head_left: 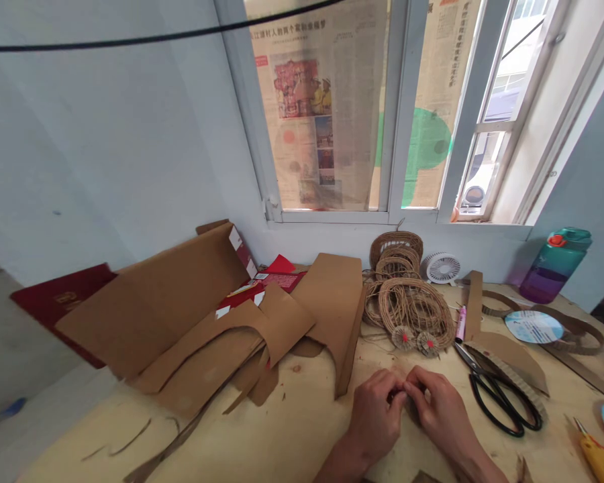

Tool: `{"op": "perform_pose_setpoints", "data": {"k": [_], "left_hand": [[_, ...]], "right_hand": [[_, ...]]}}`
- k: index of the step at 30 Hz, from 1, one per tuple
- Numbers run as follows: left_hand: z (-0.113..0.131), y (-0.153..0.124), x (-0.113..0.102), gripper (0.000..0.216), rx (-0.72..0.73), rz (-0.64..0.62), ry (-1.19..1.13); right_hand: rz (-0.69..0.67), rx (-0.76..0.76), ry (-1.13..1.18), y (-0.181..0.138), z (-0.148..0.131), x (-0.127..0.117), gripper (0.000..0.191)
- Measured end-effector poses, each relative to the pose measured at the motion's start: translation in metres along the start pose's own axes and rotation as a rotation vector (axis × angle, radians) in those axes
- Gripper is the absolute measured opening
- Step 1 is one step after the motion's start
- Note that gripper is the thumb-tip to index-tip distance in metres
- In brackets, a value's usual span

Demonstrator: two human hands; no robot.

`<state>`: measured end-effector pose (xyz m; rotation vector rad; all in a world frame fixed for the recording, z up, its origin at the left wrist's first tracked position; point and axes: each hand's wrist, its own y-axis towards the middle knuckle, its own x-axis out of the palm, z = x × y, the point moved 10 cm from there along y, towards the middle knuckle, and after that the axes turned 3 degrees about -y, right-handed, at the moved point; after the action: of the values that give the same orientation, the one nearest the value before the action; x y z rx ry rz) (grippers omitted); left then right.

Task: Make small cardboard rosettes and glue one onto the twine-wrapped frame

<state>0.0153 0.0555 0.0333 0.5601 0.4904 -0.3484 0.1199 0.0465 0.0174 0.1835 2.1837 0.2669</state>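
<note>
My left hand (377, 406) and my right hand (435, 402) meet low over the wooden table, fingertips pinched together. Whatever sits between the fingers is too small and too hidden to name. Just beyond them lie two small coiled discs with red centres, a left disc (403, 337) and a right disc (427, 343), against a bundle of brown twisted-cord loops (415, 305). To the right of my right hand rest black-handled scissors (498, 389), blades pointing away. A pink marker (461, 324) lies near the scissors' tips.
Cut brown cardboard (327, 288) and a large folded cardboard box (166, 295) cover the left side. At the back stand a small white fan (441, 268) and a teal-purple bottle (556, 265). A yellow-handled tool (598, 456) and a blue-white disc (533, 327) lie right.
</note>
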Motion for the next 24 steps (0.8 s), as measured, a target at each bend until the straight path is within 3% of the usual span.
{"op": "perform_pose_setpoints", "data": {"k": [14, 24], "left_hand": [[-0.007, 0.001, 0.0, 0.016, -0.05, -0.019, 0.002], [-0.012, 0.0, 0.002, 0.014, -0.109, -0.015, 0.021]], "right_hand": [[-0.066, 0.03, 0.143, 0.002, 0.003, 0.009, 0.026], [-0.042, 0.052, 0.037, 0.0, 0.007, 0.008, 0.025]]}}
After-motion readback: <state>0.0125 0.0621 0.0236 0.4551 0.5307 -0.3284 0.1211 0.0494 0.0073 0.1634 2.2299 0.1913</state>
